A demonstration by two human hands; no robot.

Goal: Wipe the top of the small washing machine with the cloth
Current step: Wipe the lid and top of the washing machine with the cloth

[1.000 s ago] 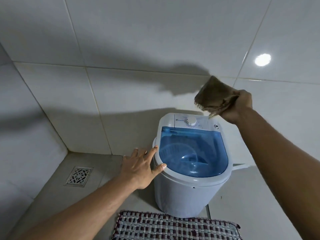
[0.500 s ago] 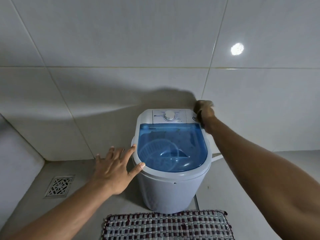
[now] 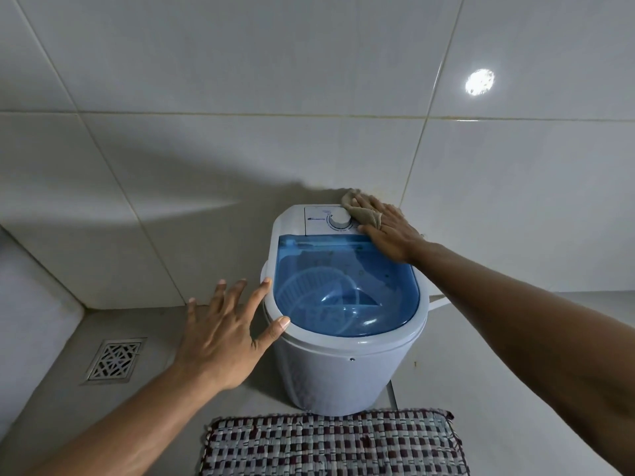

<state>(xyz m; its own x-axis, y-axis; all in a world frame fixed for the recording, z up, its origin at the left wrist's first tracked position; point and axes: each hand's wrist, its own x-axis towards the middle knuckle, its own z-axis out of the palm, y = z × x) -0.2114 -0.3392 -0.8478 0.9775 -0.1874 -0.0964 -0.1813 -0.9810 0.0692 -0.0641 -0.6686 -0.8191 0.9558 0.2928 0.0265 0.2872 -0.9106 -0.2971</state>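
The small white washing machine (image 3: 343, 372) stands on the floor against the tiled wall, with a see-through blue lid (image 3: 347, 286) and a white dial (image 3: 340, 219) on its back panel. My right hand (image 3: 391, 231) lies flat on the back right corner of the top and presses a brown cloth (image 3: 360, 209) down beside the dial. My left hand (image 3: 226, 328) rests against the machine's left rim, fingers spread, thumb and forefinger touching the rim. Part of the cloth is hidden under my right hand.
A checked woven mat (image 3: 330, 444) lies on the floor in front of the machine. A metal floor drain (image 3: 115, 360) sits at the left. Tiled walls close the back and left. A white hose (image 3: 438, 302) sticks out at the machine's right.
My right hand came down from the air with the cloth and now presses it flat on the machine's back right corner. My left hand stayed at the left rim.
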